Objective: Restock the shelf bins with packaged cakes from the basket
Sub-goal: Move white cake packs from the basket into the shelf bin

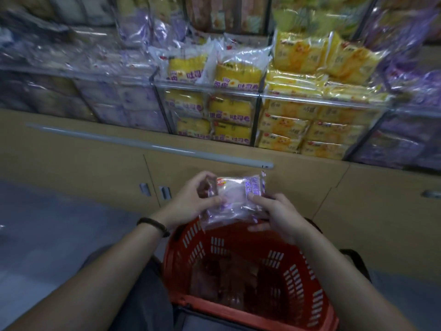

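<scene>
Both hands hold a small stack of purple-and-clear packaged cakes (235, 199) just above the far rim of a red plastic basket (307, 280). My left hand (193, 199) grips the stack's left side, thumb on top. My right hand (274, 215) holds the right side from below and beside. A few dark packages lie in the bottom of the basket (229, 283). Clear shelf bins stand ahead: one with yellow-and-white toast packs (229, 101), one with yellow cakes (317, 120), and purple packs (124, 101) to the left.
Wooden cabinet doors (238, 168) with metal handles run below the bins, crossed by a grey rail (152, 146). More purple packages fill the bins at the far right (410, 130). Grey floor lies at the left. My knees flank the basket.
</scene>
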